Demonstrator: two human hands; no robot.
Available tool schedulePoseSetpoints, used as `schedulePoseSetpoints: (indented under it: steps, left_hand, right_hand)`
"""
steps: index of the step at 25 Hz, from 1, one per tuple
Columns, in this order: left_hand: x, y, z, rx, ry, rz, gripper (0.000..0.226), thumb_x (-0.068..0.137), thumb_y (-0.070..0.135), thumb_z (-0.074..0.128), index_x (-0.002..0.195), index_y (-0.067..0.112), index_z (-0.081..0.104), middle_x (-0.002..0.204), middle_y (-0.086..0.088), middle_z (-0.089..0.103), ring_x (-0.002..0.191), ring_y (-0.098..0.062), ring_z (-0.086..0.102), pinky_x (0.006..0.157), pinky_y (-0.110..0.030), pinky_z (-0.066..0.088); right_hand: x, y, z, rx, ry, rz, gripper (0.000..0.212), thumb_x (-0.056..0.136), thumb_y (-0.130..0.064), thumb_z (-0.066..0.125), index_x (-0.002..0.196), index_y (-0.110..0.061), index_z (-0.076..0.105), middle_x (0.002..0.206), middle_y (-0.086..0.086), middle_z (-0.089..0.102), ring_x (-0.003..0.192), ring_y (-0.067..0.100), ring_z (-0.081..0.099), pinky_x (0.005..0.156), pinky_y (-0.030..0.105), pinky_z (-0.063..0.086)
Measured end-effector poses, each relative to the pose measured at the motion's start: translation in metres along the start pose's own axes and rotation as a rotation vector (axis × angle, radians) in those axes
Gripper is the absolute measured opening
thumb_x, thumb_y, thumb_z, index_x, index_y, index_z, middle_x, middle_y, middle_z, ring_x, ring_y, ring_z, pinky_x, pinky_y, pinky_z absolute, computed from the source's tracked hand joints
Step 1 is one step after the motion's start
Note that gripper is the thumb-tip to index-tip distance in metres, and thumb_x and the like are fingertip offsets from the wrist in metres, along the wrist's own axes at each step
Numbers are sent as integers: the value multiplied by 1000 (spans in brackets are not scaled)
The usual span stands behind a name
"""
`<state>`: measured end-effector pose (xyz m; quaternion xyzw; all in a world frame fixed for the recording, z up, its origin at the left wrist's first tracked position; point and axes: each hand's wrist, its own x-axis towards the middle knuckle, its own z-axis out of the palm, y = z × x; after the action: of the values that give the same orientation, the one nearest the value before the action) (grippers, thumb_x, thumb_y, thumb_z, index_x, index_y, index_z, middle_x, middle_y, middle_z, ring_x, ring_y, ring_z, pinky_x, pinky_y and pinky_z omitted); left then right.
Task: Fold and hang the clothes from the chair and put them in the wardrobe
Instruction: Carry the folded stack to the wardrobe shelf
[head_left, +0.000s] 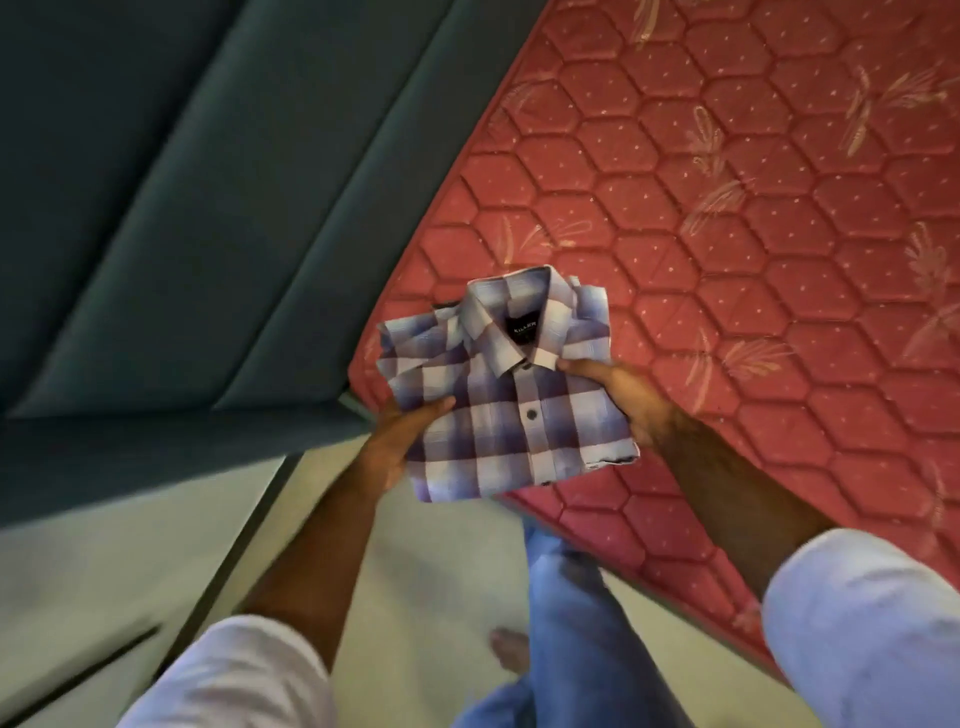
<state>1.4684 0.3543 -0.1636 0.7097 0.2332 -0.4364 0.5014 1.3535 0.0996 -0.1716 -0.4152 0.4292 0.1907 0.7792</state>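
A folded checked shirt (511, 395) in blue, purple and white is held in the air over the corner of the red mattress (753, 249), collar up and a dark label showing. My left hand (397, 441) grips its left edge, thumb on top and fingers underneath. My right hand (621, 395) grips the right side, thumb lying near the collar. The chair and the wardrobe are out of view.
A padded teal headboard (171, 223) runs along the left of the mattress. Pale floor (405, 571) lies below, with my jeans-clad legs (576, 623) and a bare foot (511, 649) beside the mattress edge.
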Motion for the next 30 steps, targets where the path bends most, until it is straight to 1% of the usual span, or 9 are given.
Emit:
schedulePoseSetpoints:
  steps: [5, 8, 11, 14, 16, 19, 22, 26, 30]
  left_hand:
    - [-134, -64, -93, -134, 42, 56, 40, 91, 50, 70, 120, 23, 65, 111, -6, 76, 107, -29, 72, 94, -49, 56]
    - [-225, -117, -150, -290, 108, 276, 36, 97, 36, 66, 127, 17, 62, 120, -13, 72, 111, -33, 70, 99, -55, 53]
    - [-312, -179, -202, -399, 286, 394, 32, 101, 30, 62, 129, 14, 63, 121, -14, 72, 112, -32, 70, 98, -54, 54]
    - [-401, -241, -257, -548, 515, 442, 33, 101, 33, 62, 128, 14, 65, 119, -13, 73, 111, -29, 71, 99, -55, 54]
    - [-449, -276, -290, -646, 663, 467, 34, 99, 37, 63, 125, 15, 66, 119, -12, 73, 112, -28, 70, 101, -51, 53]
    - [-519, -313, -341, -797, 946, 397, 42, 92, 48, 69, 125, 22, 62, 122, -3, 70, 114, -23, 67, 101, -46, 54]
    - [-586, -342, -391, -908, 1071, 481, 26, 93, 43, 68, 114, 27, 69, 119, -7, 72, 106, -22, 70, 91, -41, 56]
    - [-654, -372, -448, -989, 1276, 648, 38, 100, 36, 61, 136, 23, 58, 122, -9, 72, 112, -30, 70, 98, -53, 54]
    - [-707, -394, -504, -1066, 1498, 623, 45, 98, 44, 61, 138, 25, 53, 124, -7, 71, 110, -30, 71, 99, -57, 53]
  right_hand:
    - [-87, 55, 80, -157, -150, 21, 54, 82, -34, 81, 129, -12, 67, 121, 17, 72, 112, 37, 69, 101, 59, 52]
    - [-145, 88, 143, -266, -257, 16, 53, 83, -31, 79, 130, -11, 66, 123, 17, 71, 111, 35, 70, 96, 52, 56]
    - [-201, 116, 217, -433, -460, -12, 44, 90, -24, 71, 131, -9, 64, 124, 17, 71, 113, 33, 69, 94, 45, 55]
    - [-256, 148, 311, -615, -650, -50, 37, 96, -16, 64, 131, -7, 62, 125, 19, 70, 115, 37, 67, 99, 51, 54]
    - [-287, 168, 373, -722, -768, -69, 36, 98, -17, 62, 132, -9, 59, 126, 20, 69, 116, 40, 66, 101, 57, 52]
    - [-335, 202, 470, -876, -1012, -75, 35, 101, -23, 57, 136, -14, 55, 126, 17, 69, 115, 37, 68, 96, 54, 56]
    - [-380, 237, 575, -965, -1213, -139, 38, 100, -24, 59, 137, -16, 55, 125, 16, 70, 114, 36, 68, 97, 56, 54]
    - [-427, 286, 708, -1074, -1439, -150, 41, 97, -29, 63, 136, -19, 56, 121, 14, 72, 110, 34, 70, 95, 55, 56]
    - [-480, 338, 828, -1151, -1655, -108, 43, 96, -27, 64, 137, -19, 56, 120, 13, 73, 109, 34, 71, 93, 52, 56]
